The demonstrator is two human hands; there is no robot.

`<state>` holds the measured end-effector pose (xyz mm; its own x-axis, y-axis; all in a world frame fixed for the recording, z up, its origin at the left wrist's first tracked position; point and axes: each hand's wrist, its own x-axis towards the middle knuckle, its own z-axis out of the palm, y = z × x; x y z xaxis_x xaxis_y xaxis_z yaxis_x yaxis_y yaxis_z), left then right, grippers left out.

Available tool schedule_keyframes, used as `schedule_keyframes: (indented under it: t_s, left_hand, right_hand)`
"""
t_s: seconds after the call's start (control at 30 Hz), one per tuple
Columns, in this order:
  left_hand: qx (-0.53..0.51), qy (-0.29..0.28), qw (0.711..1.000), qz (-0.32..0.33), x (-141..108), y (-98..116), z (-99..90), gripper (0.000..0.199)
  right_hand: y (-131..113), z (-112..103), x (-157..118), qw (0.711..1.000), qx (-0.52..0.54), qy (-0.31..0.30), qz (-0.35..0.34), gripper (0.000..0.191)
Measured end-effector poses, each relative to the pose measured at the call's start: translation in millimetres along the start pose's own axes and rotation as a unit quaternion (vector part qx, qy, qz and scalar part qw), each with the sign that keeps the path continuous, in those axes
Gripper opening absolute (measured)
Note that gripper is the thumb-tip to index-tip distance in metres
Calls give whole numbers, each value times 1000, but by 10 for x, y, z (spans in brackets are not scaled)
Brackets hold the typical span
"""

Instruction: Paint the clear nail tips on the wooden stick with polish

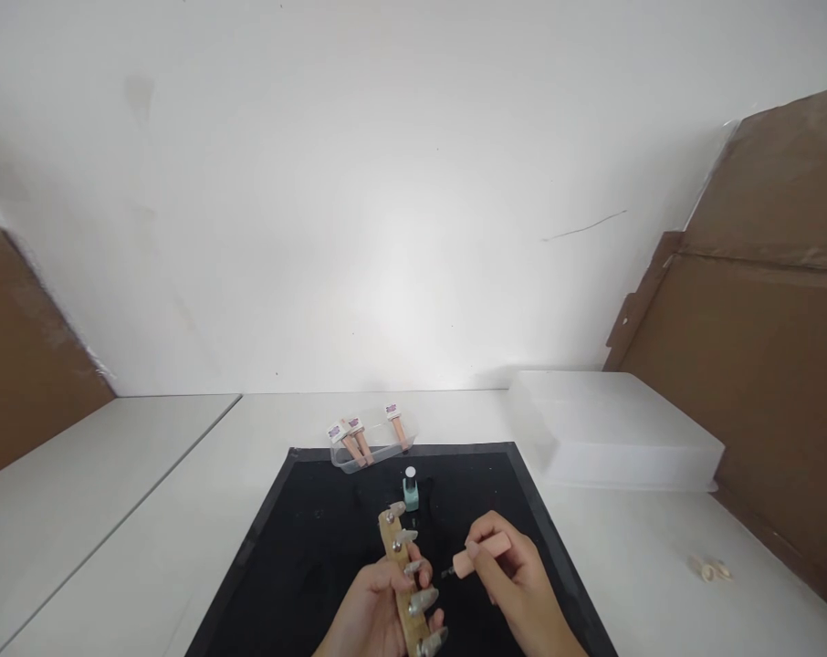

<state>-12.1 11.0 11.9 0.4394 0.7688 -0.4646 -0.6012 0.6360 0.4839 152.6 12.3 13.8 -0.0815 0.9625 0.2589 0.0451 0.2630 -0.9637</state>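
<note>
My left hand [379, 593] is wrapped round a wooden nail-tip holder [405, 598], a narrow strip tilted toward me. Several clear nail tips [423, 600] stick out from its right side on metal studs. Between the thumb and fingers of my right hand [516, 575] is a short brush with a pink handle [483, 553]. Its dark tip points left, apart from the nail tips. Just beyond the holder's far end stands a small bottle of mint-green nail polish [411, 491] with a dark cap and a pale top.
A black mat [304, 511] covers the middle of the white table [146, 511]. At its far edge lies a clear tray [349, 465] with labelled pink sticks. A white box [619, 429] stands at right, near small beige rings [709, 571]. Cardboard [762, 347] flanks the table.
</note>
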Motion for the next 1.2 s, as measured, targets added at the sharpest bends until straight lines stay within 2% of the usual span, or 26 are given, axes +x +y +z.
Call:
schedule_keyframes:
  t_s: [0.3, 0.47, 0.8, 1.2]
  left_hand:
    - [1, -10, 1000, -15, 36, 1, -33, 18]
    - [3, -3, 1000, 3, 19, -7, 8, 16]
    - [-1, -9, 1000, -2, 30, 8, 33, 15]
    - [-4, -24, 1000, -4, 69, 14, -20, 15]
  right_hand:
    - [-39, 8, 25, 1000, -7, 12, 11, 15]
    - [-42, 13, 21, 1000, -6, 16, 12, 16]
    - [-52, 51, 17, 998, 23, 50, -2, 25]
    - [-152, 29, 35, 1000, 13, 18, 4, 26]
